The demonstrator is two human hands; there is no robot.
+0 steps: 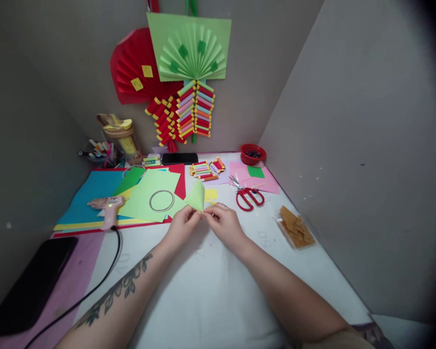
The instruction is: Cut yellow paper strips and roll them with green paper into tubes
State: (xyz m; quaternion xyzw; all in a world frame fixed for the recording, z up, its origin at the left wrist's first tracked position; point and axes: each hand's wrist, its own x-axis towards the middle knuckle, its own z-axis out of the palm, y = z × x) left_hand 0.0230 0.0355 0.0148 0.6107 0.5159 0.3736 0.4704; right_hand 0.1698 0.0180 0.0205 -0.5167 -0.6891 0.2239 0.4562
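Note:
Between my hands, a small piece of light green paper (pixel 195 195) is held up, bent into a curved shape. My left hand (pixel 185 221) pinches its lower edge with thumb and fingers. On the other side, the fingertips of my right hand (pixel 224 221) are closed on the paper's lower right corner, almost touching the left fingertips. Just behind lies a small yellow paper piece (pixel 211 194). Red-handled scissors (pixel 249 198) rest to the right, blades slightly apart. Left of my hands, a ring (pixel 162 200) lies on light green sheets (pixel 145 206).
A pink glue gun (pixel 111 213) with a black cord sits left on stacked coloured paper. Rolled paper tubes (pixel 200 169), a phone (pixel 179 158) and a red bowl (pixel 253 154) stand at the back. A clear box of brown pieces (pixel 295 228) is right. Paper fans (pixel 192 51) hang on the wall.

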